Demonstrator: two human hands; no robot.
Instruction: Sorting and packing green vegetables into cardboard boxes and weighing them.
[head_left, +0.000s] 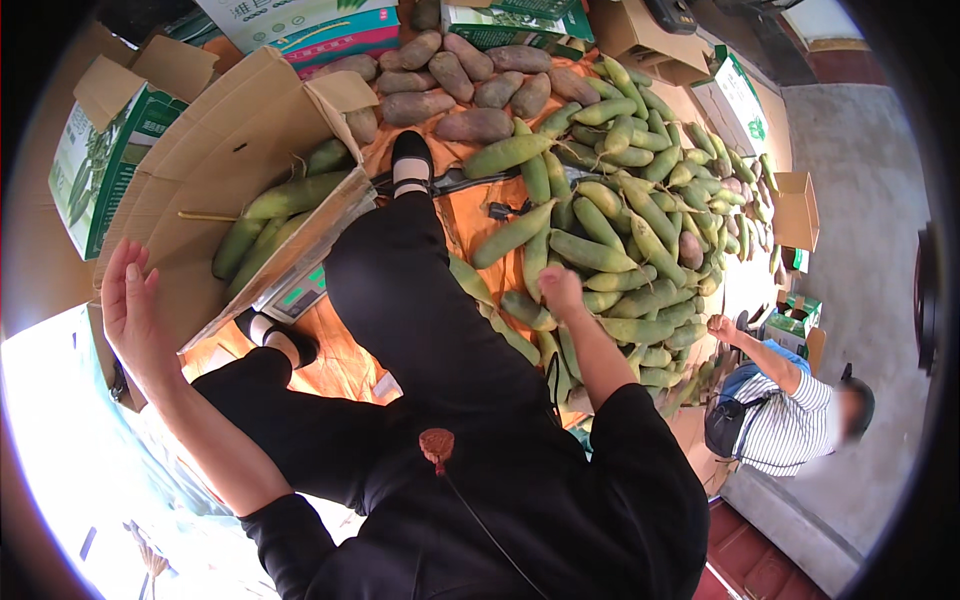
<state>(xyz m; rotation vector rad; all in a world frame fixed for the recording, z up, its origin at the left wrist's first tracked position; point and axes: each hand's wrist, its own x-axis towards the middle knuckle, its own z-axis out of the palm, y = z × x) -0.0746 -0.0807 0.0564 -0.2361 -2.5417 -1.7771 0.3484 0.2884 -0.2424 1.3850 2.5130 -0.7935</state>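
Note:
My left hand (130, 305) is raised with its fingers stretched out, at the outer side of an open cardboard box (165, 235), holding nothing. Several long green radishes (293, 197) lie inside that box, which stands by a scale with a green-lit panel (300, 297). My right hand (561, 291) is over the near left part of a big heap of green radishes (600, 255). Its fingers are curled in, and whatever they may hold is hidden. A green radish (535, 265) lies right beside it.
Purplish-brown radishes (475, 126) lie at the far side on an orange sheet (470, 215). Printed cartons (125, 150) stand around. My feet (411, 160) are between box and heap. At the right, another person in a striped shirt (785, 425) reaches toward the heap.

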